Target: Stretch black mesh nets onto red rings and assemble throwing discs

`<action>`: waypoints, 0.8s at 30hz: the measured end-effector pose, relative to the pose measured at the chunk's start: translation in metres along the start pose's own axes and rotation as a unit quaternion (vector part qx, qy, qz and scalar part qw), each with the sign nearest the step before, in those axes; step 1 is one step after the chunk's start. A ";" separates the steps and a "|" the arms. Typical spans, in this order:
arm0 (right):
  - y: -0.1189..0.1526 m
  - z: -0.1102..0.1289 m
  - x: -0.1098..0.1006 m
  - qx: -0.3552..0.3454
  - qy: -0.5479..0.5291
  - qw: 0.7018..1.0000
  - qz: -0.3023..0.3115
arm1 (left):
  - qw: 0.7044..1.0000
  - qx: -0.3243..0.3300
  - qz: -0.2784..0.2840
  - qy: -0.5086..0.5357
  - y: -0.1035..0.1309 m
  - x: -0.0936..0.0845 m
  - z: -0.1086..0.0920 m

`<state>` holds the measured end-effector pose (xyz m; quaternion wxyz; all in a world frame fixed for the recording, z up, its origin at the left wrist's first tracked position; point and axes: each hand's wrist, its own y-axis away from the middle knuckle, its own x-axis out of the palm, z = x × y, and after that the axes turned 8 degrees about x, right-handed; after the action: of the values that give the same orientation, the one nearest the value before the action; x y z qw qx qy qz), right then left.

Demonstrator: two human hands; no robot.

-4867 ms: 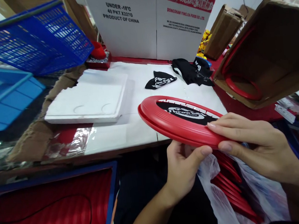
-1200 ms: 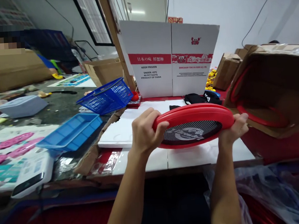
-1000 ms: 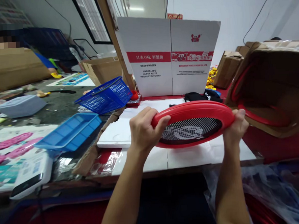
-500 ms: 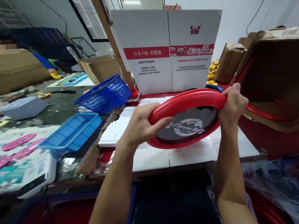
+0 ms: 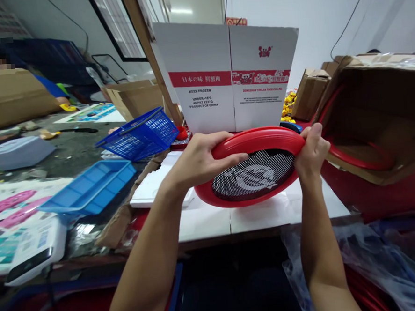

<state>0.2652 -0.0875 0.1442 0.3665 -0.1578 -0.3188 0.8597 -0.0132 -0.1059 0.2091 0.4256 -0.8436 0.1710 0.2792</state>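
Both hands hold a red flying disc [image 5: 256,173] with a grooved rim and a dark, white-dotted centre that carries a white print. It is tilted, printed face towards me, over the white board surface [image 5: 204,223]. My left hand [image 5: 207,156] is closed on the upper left rim, its thumb lying across the near face and its other fingers hidden behind. At the right edge, my right hand [image 5: 312,151] pinches the rim with the thumb up. Behind the disc stands a white printed carton panel [image 5: 201,57].
An open cardboard box [image 5: 377,112] with red rings inside lies at the right. To the left are a blue basket [image 5: 139,134], a light-blue tray [image 5: 93,188], a white foam piece [image 5: 153,187] and a white device [image 5: 37,250]. Clear plastic bags [image 5: 361,254] hang at the lower right.
The view has shifted slightly, so the surroundings sit further left. My left hand has moved a little further along the rim towards the middle. Both hands keep hold of the disc.
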 end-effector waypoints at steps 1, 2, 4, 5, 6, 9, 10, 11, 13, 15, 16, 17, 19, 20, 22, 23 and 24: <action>0.000 0.000 -0.002 0.001 0.002 1.000 0.019 | 1.000 0.001 -0.004 -0.004 0.000 0.001 -0.001; 0.000 -0.001 -0.005 -0.004 0.003 0.999 0.048 | 1.000 0.003 -0.007 -0.011 0.000 0.002 -0.002; -0.002 -0.002 -0.013 -0.030 -0.002 0.991 0.132 | 1.000 0.010 -0.003 -0.023 0.001 0.003 -0.004; -0.003 -0.003 -0.018 -0.045 -0.006 0.984 0.175 | 1.000 0.011 0.000 -0.025 0.002 0.002 -0.005; -0.005 -0.004 -0.024 -0.057 -0.010 0.976 0.212 | 1.000 0.009 0.004 -0.023 0.002 0.001 -0.006; -0.014 -0.006 -0.040 -0.061 -0.026 0.954 0.292 | 0.999 -0.010 0.034 0.004 -0.001 -0.005 -0.010; -0.016 -0.007 -0.045 -0.054 -0.033 0.947 0.315 | 0.999 -0.015 0.049 0.012 -0.002 -0.007 -0.011; -0.019 -0.007 -0.048 -0.043 -0.042 0.939 0.337 | 0.998 -0.018 0.065 0.018 -0.004 -0.009 -0.011; -0.024 -0.006 -0.052 -0.027 -0.053 0.927 0.369 | 0.996 -0.018 0.089 0.021 -0.008 -0.013 -0.011; -0.027 -0.004 -0.053 -0.021 -0.051 0.921 0.385 | 0.995 -0.015 0.101 0.016 -0.011 -0.014 -0.010; -0.028 -0.002 -0.053 -0.024 -0.048 0.920 0.389 | 0.995 -0.015 0.102 0.014 -0.011 -0.014 -0.010; -0.029 -0.001 -0.052 -0.029 -0.043 0.919 0.391 | 0.995 -0.015 0.102 0.013 -0.011 -0.014 -0.009; -0.031 0.002 -0.050 -0.041 -0.027 0.919 0.391 | 0.995 -0.016 0.096 0.011 -0.010 -0.013 -0.008; -0.032 0.004 -0.049 -0.047 -0.018 0.920 0.389 | 0.995 -0.018 0.094 0.010 -0.010 -0.013 -0.007; -0.034 0.007 -0.046 -0.059 -0.003 0.919 0.390 | 0.996 -0.022 0.089 0.009 -0.009 -0.015 -0.006; -0.035 0.009 -0.044 -0.065 0.003 0.917 0.394 | 0.996 -0.025 0.090 0.007 -0.010 -0.017 -0.005; -0.037 0.011 -0.042 -0.072 0.007 0.915 0.398 | 0.995 -0.027 0.095 0.005 -0.011 -0.020 -0.005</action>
<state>0.3082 -0.1036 0.1782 -0.0158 -0.3037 -0.2883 0.9080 -0.0212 -0.1026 0.2307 0.3730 -0.8361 0.2449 0.3191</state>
